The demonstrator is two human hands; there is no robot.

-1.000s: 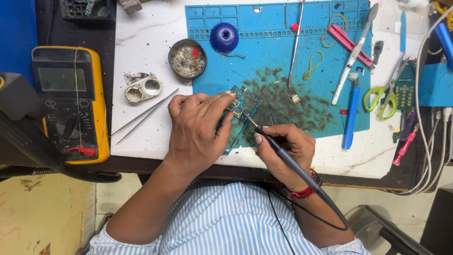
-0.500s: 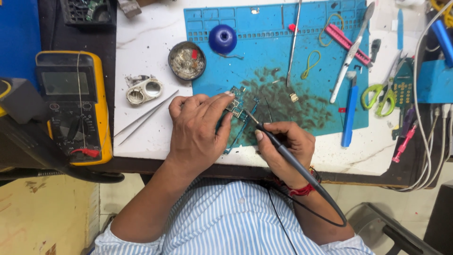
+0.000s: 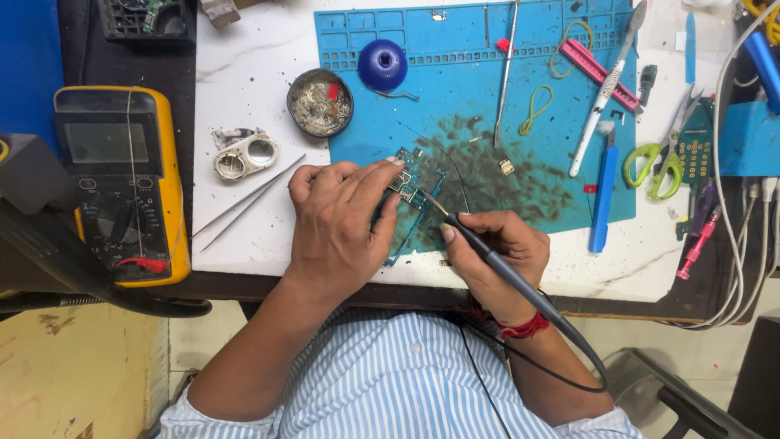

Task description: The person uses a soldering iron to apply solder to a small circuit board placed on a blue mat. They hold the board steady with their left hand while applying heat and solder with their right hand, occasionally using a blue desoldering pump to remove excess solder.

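Soldering iron (image 3: 496, 264), dark, slim, gripped pen-fashion in my right hand (image 3: 496, 260), fingers closed round the shaft. Long axis runs diagonally: tip up-left, touching the circuit board (image 3: 406, 195); cable end down-right, trailing past my wrist. Board, small, greenish, lies at the near left edge of the blue work mat (image 3: 455, 97), pinned under the curled fingertips of my left hand (image 3: 341, 223). Tweezers (image 3: 248, 202) just left of that hand. Yellow multimeter (image 3: 122, 179) farther left.
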